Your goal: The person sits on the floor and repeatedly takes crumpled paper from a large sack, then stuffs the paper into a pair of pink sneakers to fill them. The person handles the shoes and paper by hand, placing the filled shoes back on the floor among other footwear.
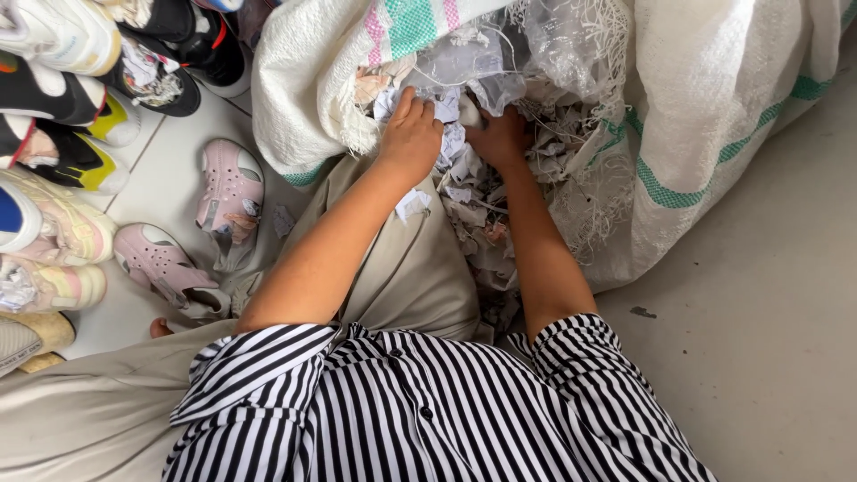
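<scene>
Bright, even daylight, no glare. Soft shadow under arms onto sack (714, 107) & floor (768, 357). Sharp in centre; slight wide-angle stretch at edges, shirt (420, 411) a bit soft.

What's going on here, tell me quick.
A person in a striped shirt has both hands in the torn mouth of a big white woven sack. The left hand and right hand are pushed into a heap of crumpled paper scraps that spills out of it onto the person's lap. To the left, shoes lie on the floor, among them a pair of small pink shoes.
</scene>
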